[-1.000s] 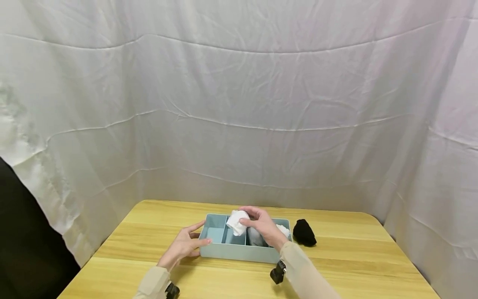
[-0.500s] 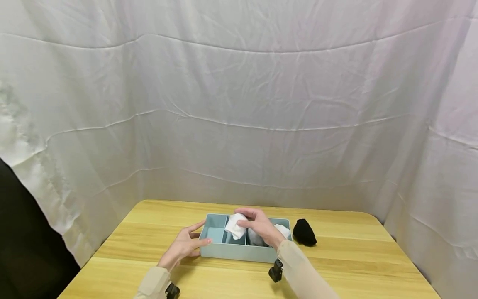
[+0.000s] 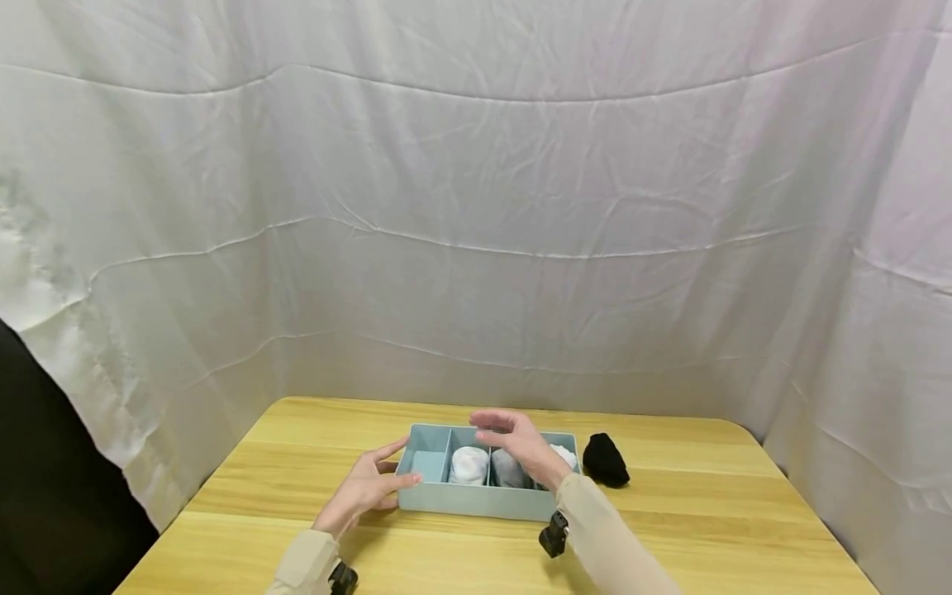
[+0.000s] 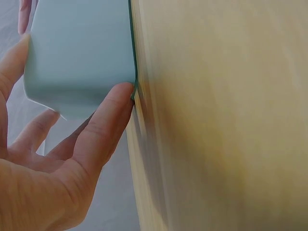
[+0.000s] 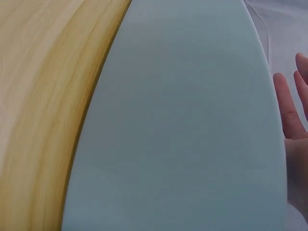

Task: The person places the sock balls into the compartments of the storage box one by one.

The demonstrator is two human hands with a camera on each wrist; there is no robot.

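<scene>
A pale blue divided storage box sits on the table. My left hand holds its left end, thumb at the front and fingers spread round the side; the left wrist view shows fingertips against the box wall. My right hand hovers over the middle of the box, holding nothing, its fingers extended. Below its fingertips, a white cloth ball, like a rolled sock, lies in the second compartment from the left. A grey cloth ball fills the compartment beside it, partly hidden by the right hand.
A white cloth bundle shows in the box's right end, partly behind the right wrist. On the wooden table, just right of the box, lies a black cloth bundle. Grey-white curtain hangs behind the table.
The right hand has lowered the white cloth ball into the second compartment and let go of it; its fingers have opened and lifted slightly. The left hand stays put on the box.
</scene>
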